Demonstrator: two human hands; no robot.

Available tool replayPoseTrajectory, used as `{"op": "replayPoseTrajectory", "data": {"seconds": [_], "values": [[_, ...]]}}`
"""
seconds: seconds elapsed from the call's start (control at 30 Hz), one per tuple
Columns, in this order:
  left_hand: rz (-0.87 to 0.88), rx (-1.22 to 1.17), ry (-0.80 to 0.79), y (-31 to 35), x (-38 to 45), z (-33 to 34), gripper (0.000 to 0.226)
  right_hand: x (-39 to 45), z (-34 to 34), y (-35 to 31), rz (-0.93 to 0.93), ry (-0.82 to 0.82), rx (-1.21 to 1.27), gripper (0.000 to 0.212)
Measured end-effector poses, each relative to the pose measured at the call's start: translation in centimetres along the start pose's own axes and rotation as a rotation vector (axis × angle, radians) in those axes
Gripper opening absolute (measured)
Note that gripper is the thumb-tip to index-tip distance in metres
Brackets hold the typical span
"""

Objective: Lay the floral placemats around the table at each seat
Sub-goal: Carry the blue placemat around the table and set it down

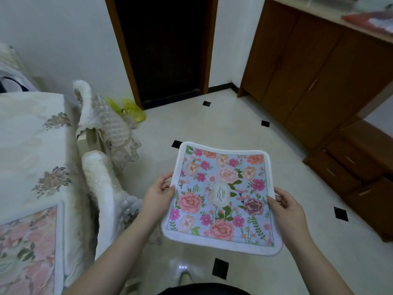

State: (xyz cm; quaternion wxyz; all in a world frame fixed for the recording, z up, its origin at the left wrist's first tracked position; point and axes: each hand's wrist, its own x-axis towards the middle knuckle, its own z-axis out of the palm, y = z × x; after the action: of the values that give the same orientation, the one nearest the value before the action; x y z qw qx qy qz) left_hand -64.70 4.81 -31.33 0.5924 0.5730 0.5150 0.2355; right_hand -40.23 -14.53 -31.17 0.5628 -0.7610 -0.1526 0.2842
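Note:
I hold a floral placemat [221,199] flat in front of me over the tiled floor. It is light blue with pink and orange flowers, a white border and a "GARDEN" label at its middle. My left hand [159,194] grips its left edge and my right hand [287,211] grips its right edge. The table [27,141], under a cream embroidered cloth, stands to my left. Another floral placemat [27,250] lies on the table's near corner, partly cut off by the frame.
Two chairs with white fluffy and lace covers [104,184] [102,116] stand along the table's right side. A brown wooden cabinet [319,77] with drawers fills the right. A dark doorway [165,45] is ahead, yellow bags [134,109] beside it.

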Motion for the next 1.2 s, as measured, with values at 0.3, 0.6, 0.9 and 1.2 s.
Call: {"op": "replayPoseTrajectory", "data": {"seconds": [0.3,0.6,0.9,1.2], "values": [[-0.021,-0.006,0.114,2.6,7.9,-1.3,0.035,9.5,5.4,-3.2,-0.002,-0.109,-0.056,0.023],[-0.063,0.025,0.274,5.1,17.3,0.6,0.037,23.1,10.2,-5.5,0.03,-0.27,-0.056,0.026],[-0.055,0.056,0.415,9.1,22.9,1.1,0.034,33.1,15.2,-9.0,0.006,-0.43,-0.15,0.026],[-0.101,-0.025,0.555,9.5,26.1,-3.5,0.037,37.1,24.4,-11.6,0.015,-0.583,-0.176,0.023]]}}
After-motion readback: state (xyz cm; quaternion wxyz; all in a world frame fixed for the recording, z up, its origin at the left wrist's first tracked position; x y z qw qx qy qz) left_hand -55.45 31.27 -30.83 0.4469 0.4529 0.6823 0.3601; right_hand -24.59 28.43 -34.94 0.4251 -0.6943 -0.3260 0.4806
